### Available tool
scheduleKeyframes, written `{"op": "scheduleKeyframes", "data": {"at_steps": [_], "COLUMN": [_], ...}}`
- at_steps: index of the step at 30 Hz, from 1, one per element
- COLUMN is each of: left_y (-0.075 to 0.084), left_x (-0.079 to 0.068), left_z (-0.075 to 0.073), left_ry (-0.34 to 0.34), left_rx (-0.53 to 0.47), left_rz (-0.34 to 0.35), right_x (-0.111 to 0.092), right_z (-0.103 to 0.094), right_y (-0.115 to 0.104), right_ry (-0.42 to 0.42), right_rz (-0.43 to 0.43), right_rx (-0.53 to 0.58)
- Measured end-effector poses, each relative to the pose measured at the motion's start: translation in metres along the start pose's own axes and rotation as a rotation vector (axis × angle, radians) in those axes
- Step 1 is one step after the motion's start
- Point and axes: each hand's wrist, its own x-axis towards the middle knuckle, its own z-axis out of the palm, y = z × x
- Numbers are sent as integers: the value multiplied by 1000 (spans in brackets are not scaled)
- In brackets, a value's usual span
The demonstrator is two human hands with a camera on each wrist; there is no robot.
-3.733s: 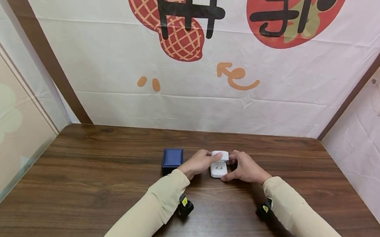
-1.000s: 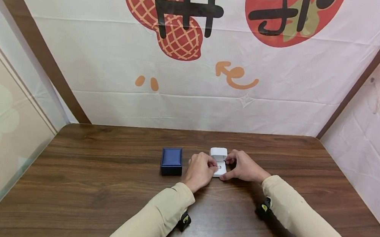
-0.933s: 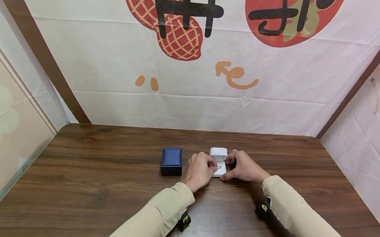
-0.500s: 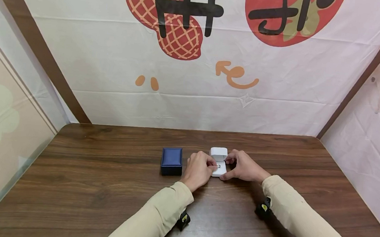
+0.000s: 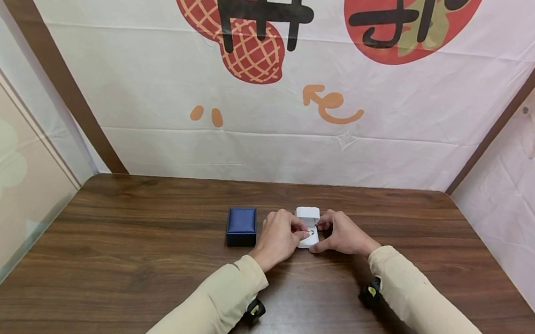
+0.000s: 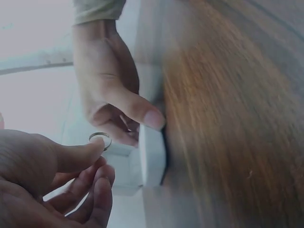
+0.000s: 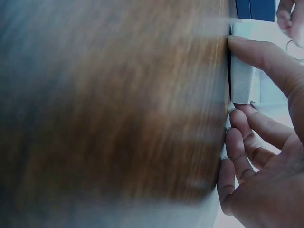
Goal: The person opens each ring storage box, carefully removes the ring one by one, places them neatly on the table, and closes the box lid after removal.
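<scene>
A small white ring box [image 5: 308, 212] stands on the table with its lid raised. My left hand [image 5: 280, 237] is over the box's left side and pinches a thin ring [image 6: 107, 136] between thumb and forefinger. In the left wrist view the ring is up off the box's white insert, and the other fingers are loosely curled. My right hand [image 5: 347, 235] grips the box from the right, thumb at the front of the base and fingers toward the back. The right wrist view shows that thumb [image 7: 251, 51] against the white base.
Left of my left hand sits a closed dark blue box [image 5: 242, 221]. Both stand on a brown wood-grain table [image 5: 142, 262], with a printed white cloth [image 5: 154, 140] hanging behind its far edge. Black cameras are strapped to both wrists.
My left hand has gone from the box's lid to the ring, taken hold of it and raised it from the insert. The right hand has kept its place at the box.
</scene>
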Motion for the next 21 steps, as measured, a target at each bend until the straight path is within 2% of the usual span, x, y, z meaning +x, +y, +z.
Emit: {"op": "scheduleKeyframes", "data": {"at_steps": [11, 21], "left_y": [8, 6], "left_x": [-13, -23], "left_z": [-10, -7], "left_ry": [-62, -224], "left_rx": [-23, -11], "left_rz": [24, 4], "right_x": [0, 0], "right_z": [2, 2], "right_y": [4, 3], "right_ry": [32, 36], "right_rz": [-45, -40], "right_rx": [-6, -15]}}
